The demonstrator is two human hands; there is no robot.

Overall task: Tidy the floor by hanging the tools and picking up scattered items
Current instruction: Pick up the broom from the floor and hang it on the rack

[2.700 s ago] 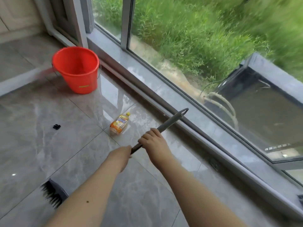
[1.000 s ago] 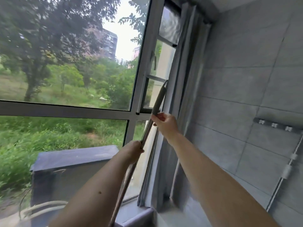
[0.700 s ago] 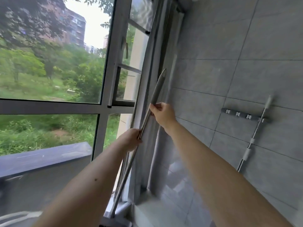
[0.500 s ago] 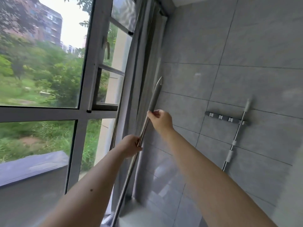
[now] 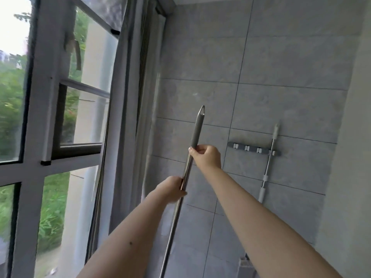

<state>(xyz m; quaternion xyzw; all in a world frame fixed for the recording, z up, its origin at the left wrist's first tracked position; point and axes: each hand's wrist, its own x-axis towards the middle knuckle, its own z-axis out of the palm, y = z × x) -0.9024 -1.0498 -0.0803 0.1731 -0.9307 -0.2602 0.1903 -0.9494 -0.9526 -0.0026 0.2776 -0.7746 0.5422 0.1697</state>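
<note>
A grey tiled wall [image 5: 281, 57] fills the right side, with a grey-framed window [image 5: 40, 137] at left. A long silver metal pole with a grey pointed grip [image 5: 195, 133] rises nearly upright in the middle. The right hand [image 5: 206, 156] grips it just below the grey grip; the left hand [image 5: 172, 189] grips it lower down. A grey wall-mounted tool rack [image 5: 251, 148] holds another thin pole [image 5: 270, 157].

window [image 5: 40, 117] left | pole [image 5: 195, 135] centre | wall rack [image 5: 253, 149] right, mop [image 5: 269, 165] hanging
</note>
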